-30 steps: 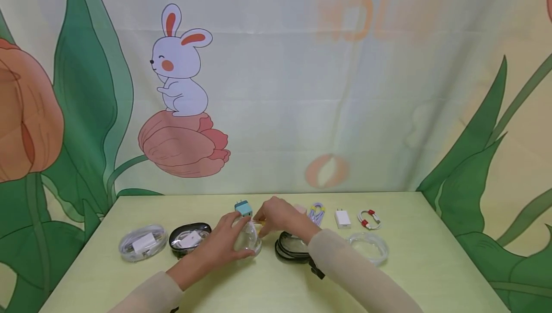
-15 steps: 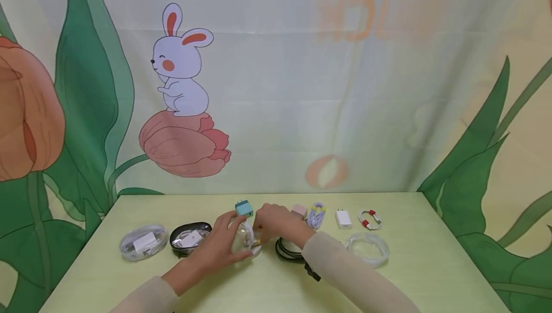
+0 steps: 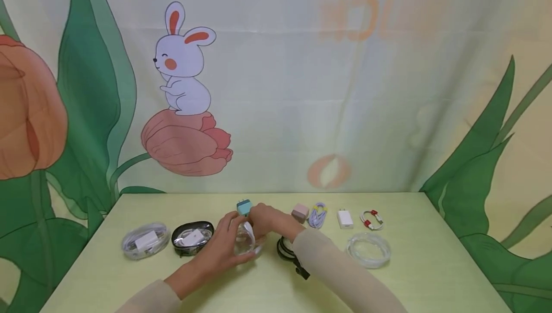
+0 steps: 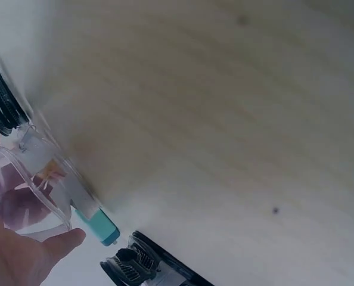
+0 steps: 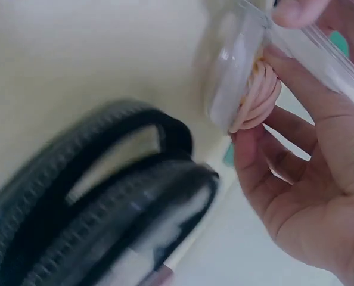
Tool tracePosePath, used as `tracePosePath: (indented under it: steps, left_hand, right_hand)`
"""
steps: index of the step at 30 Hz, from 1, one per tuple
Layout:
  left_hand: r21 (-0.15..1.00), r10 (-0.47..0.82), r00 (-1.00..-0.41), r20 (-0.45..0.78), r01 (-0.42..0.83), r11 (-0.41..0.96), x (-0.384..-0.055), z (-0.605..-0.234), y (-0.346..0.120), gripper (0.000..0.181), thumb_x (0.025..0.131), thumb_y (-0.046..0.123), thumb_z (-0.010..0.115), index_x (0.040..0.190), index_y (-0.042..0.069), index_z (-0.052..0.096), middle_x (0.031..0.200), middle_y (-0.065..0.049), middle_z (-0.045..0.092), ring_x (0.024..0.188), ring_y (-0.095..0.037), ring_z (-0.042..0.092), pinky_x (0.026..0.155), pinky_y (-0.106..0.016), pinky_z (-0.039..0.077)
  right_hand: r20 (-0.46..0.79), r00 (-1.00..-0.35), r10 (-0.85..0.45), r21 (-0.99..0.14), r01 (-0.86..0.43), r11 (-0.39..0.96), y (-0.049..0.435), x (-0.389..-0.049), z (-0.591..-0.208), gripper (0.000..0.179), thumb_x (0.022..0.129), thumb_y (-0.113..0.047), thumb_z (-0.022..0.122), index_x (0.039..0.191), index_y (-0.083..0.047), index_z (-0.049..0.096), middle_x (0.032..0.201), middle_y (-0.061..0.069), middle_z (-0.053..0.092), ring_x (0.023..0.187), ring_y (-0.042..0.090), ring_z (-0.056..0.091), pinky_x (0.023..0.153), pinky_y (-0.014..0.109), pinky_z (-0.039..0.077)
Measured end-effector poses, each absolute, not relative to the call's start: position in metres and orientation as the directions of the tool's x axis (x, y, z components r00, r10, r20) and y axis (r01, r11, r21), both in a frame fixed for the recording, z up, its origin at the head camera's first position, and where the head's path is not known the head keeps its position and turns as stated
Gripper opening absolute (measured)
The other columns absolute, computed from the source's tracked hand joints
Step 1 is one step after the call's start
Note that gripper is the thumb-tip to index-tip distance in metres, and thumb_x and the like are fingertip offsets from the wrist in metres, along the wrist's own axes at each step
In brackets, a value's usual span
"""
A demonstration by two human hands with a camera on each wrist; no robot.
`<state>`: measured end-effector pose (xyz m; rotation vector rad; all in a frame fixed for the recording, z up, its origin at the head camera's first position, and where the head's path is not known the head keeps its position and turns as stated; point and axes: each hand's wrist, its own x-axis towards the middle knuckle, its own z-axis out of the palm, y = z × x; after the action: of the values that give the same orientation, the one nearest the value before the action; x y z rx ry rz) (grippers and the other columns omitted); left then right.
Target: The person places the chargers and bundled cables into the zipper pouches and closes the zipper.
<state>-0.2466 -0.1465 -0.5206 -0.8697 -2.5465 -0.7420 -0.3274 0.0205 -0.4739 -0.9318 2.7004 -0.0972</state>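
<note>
Peach-pink cable (image 5: 260,98), wound into a thick, rope-smooth coil, sits between the thumb and fingertips of the right hand (image 5: 308,161), which pinches it with thumb above and fingers bent beneath. The coil is in the mouth of a clear case (image 3: 244,242), between its two glossy plastic walls; how deep it sits cannot be told. The left hand (image 3: 223,237) grips that case, its thumb at the near side and fingers curved widely round the far side.

The case is near the middle of the table (image 3: 224,291), whose surface is pale yellow-green. Just behind it, toward the back edge, is a boxy turquoise plug (image 3: 244,207). Toward the left edge lies a black-rimmed oval case (image 3: 192,238); toward the right edge lies a ring-shaped clear pouch (image 3: 368,250). Ribbed zip teeth line another black-trimmed case (image 5: 99,208) beside the right hand.
</note>
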Motion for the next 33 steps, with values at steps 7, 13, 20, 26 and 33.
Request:
tracePosePath:
  steps: [7,13,20,26,33]
  left_hand:
    - [0.408,0.441,-0.779,0.446,0.615,0.674,-0.246,-0.520,-0.148,0.087,0.075,0.036,0.091,0.140,0.005,0.042,0.140,-0.018,0.040,0.128,-0.035,0.046,0.102,-0.051,0.048]
    - [0.405,0.451,-0.761,0.466,0.637,0.656,-0.246,-0.519,-0.148,0.085,0.076,0.035,0.091,0.139,0.005,0.042,0.139,-0.018,0.040,0.125,-0.034,0.048,0.101,-0.050,0.050]
    - [0.374,0.430,-0.746,0.509,0.641,0.670,-0.250,-0.518,-0.151,0.088,0.072,0.034,0.094,0.137,0.003,0.042,0.136,-0.019,0.041,0.122,-0.036,0.049,0.098,-0.051,0.051]
    - [0.391,0.433,-0.746,0.506,0.646,0.656,-0.254,-0.516,-0.154,0.086,0.073,0.032,0.093,0.136,0.005,0.042,0.135,-0.019,0.041,0.119,-0.035,0.051,0.095,-0.050,0.053]
    - [0.414,0.420,-0.796,0.437,0.592,0.691,-0.250,-0.519,-0.152,0.084,0.075,0.033,0.091,0.138,0.005,0.044,0.137,-0.020,0.042,0.123,-0.036,0.049,0.098,-0.051,0.052]
  right_hand:
    - [-0.175,-0.769,-0.615,-0.173,-0.590,0.788,0.017,-0.324,-0.483,0.017,0.089,-0.020,0.077,0.077,-0.016,0.066,0.063,-0.007,0.056,0.058,0.008,0.044,0.055,0.021,0.039]
    - [-0.078,-0.775,-0.627,-0.245,-0.595,0.766,0.019,-0.321,-0.491,0.005,0.090,-0.018,0.077,0.091,-0.015,0.074,0.070,-0.006,0.063,0.061,0.008,0.050,0.057,0.021,0.042]
    - [-0.069,-0.745,-0.663,-0.266,-0.627,0.732,0.023,-0.323,-0.488,0.016,0.089,-0.016,0.079,0.104,-0.015,0.074,0.074,-0.009,0.064,0.065,0.006,0.052,0.060,0.020,0.044]
    - [-0.107,-0.709,-0.697,-0.305,-0.644,0.701,0.023,-0.328,-0.485,0.025,0.084,-0.018,0.086,0.105,-0.012,0.074,0.076,-0.011,0.064,0.068,0.002,0.053,0.063,0.017,0.044]
    - [-0.077,-0.682,-0.727,-0.354,-0.663,0.659,0.030,-0.331,-0.492,0.017,0.087,-0.015,0.082,0.102,-0.014,0.075,0.081,-0.011,0.068,0.071,0.001,0.057,0.066,0.015,0.047]
